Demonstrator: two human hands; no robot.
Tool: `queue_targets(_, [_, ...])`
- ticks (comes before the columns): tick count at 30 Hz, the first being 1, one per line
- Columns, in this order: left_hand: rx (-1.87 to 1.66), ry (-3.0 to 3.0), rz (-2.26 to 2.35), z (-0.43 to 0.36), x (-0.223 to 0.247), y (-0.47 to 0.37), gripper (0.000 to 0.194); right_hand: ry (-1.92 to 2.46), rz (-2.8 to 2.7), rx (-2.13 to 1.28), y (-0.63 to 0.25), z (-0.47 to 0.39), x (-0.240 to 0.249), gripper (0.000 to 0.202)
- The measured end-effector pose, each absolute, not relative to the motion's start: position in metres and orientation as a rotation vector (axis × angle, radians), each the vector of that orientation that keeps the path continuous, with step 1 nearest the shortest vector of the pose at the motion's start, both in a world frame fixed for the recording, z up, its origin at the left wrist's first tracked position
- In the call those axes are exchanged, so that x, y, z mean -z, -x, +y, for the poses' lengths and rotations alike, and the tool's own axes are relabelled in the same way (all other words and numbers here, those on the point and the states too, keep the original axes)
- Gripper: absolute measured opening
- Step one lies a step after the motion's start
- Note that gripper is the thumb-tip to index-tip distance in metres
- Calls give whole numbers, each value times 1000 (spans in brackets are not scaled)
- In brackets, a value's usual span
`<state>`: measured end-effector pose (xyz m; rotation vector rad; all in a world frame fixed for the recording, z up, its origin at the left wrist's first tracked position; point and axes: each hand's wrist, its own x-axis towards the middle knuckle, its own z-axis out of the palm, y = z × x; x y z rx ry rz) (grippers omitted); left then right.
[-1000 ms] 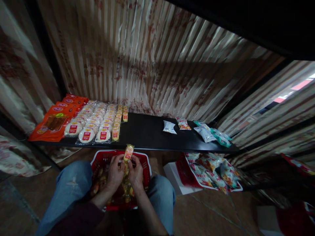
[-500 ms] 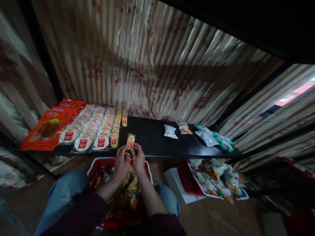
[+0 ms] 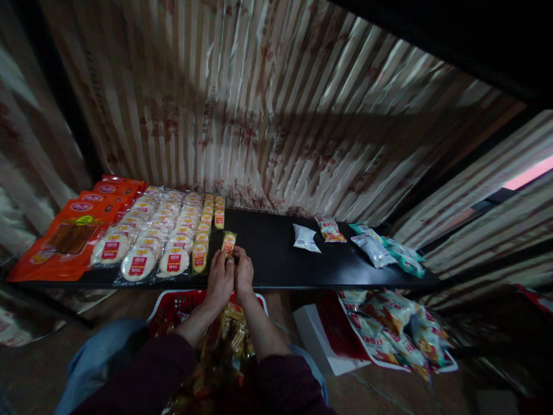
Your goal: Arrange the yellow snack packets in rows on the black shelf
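Observation:
Between my two hands is a small yellow snack packet point(image 3: 228, 242) with a red label, standing over the black shelf point(image 3: 268, 262). My left hand point(image 3: 220, 279) closes on its lower left side. Against the packet's right side are the fingers of my right hand point(image 3: 243, 270), also closed; the lower end is hidden by the fingers. Left of my hands, rows of similar yellow packets point(image 3: 199, 256) run back along the shelf. Beneath my forearms a red basket point(image 3: 173, 302) with a white rim holds many gold-wrapped packets point(image 3: 231, 331).
Round white rice crackers point(image 3: 138, 264) in clear wrap and orange bags point(image 3: 69, 233) fill the shelf's left. Toward the right lie a white packet point(image 3: 306, 237), a red-and-white packet point(image 3: 330, 229) and green packets point(image 3: 406, 256). A second basket point(image 3: 341, 331) of snack bags stands below, beside a white box point(image 3: 313, 331).
Both hands have moved a little forward over the shelf with the yellow packet. The view has shifted slightly, and more of the basket's gold packets show.

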<state>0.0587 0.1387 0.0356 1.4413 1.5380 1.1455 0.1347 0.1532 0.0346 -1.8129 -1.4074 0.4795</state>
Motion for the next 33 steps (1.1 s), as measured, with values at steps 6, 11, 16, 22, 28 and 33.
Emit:
queue_targets(6, [-1158,-1396,1570,159,-35,-65,45,1831,-1434,-501,-134,177,-33,33])
queue_targets(11, [-1172,-1372,1597,178,-29,-67,43,1805,-1466,-516,-134,194,-31,33])
queue_targets(16, [-1153,-1362,1671,189,-34,-72,44,1830,-1454,-528,-132,205,-33,32])
queue_targets(22, [-1159,-1360,1657,194,-41,-74,47,1817,-1480,-522,-130,217,-33,33])
queue_targets(28, [-1225,-1358,1573,204,-30,-74,46,1801,-1529,-508,-130,227,-32,33])
queue_targets(33, [-1207,-1371,1571,210,-29,-72,47,1791,-1552,-495,-130,234,-28,34])
